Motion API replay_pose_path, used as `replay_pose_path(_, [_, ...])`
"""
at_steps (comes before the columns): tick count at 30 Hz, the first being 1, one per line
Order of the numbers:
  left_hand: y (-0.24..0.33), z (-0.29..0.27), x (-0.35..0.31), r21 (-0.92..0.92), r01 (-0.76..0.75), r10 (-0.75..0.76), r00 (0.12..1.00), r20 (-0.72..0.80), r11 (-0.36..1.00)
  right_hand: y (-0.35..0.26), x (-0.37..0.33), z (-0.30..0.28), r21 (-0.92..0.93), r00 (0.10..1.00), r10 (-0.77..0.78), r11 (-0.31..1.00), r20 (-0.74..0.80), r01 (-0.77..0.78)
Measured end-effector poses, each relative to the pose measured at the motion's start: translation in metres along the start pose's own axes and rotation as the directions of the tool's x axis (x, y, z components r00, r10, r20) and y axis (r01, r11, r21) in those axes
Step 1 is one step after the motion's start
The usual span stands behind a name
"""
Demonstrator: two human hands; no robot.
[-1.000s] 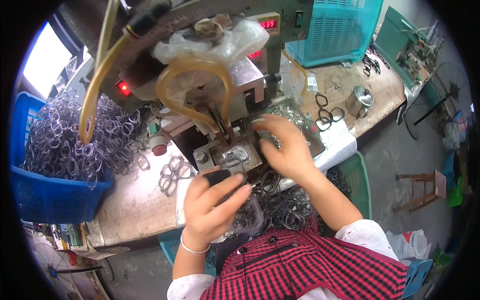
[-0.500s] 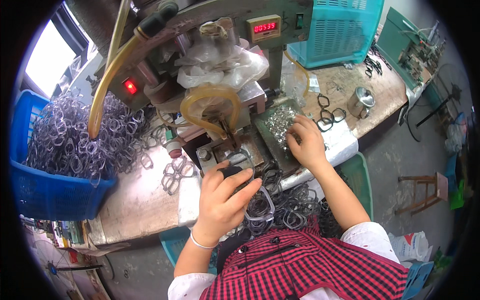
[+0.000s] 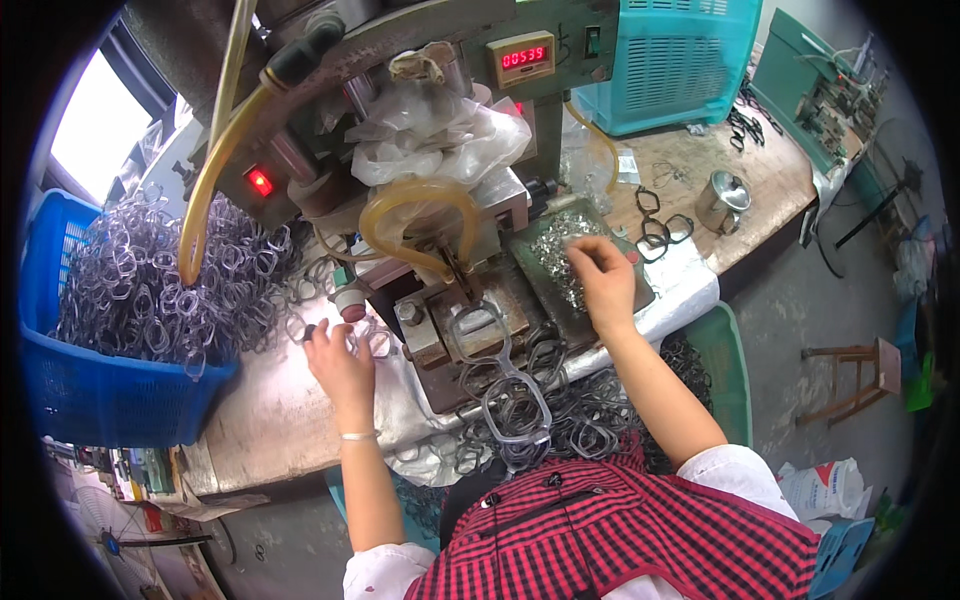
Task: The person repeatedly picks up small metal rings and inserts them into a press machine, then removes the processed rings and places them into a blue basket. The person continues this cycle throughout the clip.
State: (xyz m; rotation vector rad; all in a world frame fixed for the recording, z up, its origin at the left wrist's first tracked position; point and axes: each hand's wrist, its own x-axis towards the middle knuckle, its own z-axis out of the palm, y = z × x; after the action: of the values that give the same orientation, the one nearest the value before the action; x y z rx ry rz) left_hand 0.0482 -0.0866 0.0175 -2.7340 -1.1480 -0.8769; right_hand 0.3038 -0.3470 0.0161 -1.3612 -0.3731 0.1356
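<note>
A clear grey eyeglass frame (image 3: 541, 428) lies with one rim on the press fixture (image 3: 428, 345), under the press's tubes; its other rim juts toward me. My left hand (image 3: 343, 375) is on the table left of the press, fingers apart over several clear eyeglass frames (image 3: 380, 344). Something dark covers one of its fingertips. My right hand (image 3: 607, 287) is above the green tray (image 3: 572, 322) of small shiny metal pieces (image 3: 560, 245), thumb and fingers pinched together. Whatever is between them is too small to make out.
A blue basket (image 3: 120, 385) heaped with clear frames stands at the left. Dark frames pile up below the fixture, beside a green basket (image 3: 728, 375). On the right of the table are a metal cup (image 3: 722, 203) and several black frames (image 3: 655, 240). A teal crate (image 3: 680, 70) stands behind.
My left hand has left the eyeglass frame on the fixture and moved left to the frames on the table. My right hand stays over the tray, its fingers now drawn into a pinch.
</note>
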Motion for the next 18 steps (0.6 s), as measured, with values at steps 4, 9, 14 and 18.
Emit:
replay_pose_path(4, [-0.007,0.037,-0.005,-0.064,0.142,-0.131,0.979,0.159,0.988,-0.019,-0.003,-0.003,-0.429,0.939,-0.329,0.837,0.102,0.34])
replay_pose_path(9, [-0.007,0.023,-0.006,-0.133,-0.053,0.035,0.99,-0.137,0.99,-0.029,-0.015,-0.036,-0.688,0.894,-0.399,0.592,0.202,0.419])
replay_pose_path(14, [-0.005,-0.002,-0.005,-0.654,0.136,-0.325,0.929,-0.176,0.744,-0.03,-0.006,-0.035,-0.698,0.831,-0.453,0.48,0.322,0.532])
replay_pose_path(18, [0.018,-0.036,-0.01,-0.964,0.165,-0.487,0.872,0.043,0.211,-0.048,-0.008,-0.021,-0.614,0.933,-0.176,0.712,0.314,0.341])
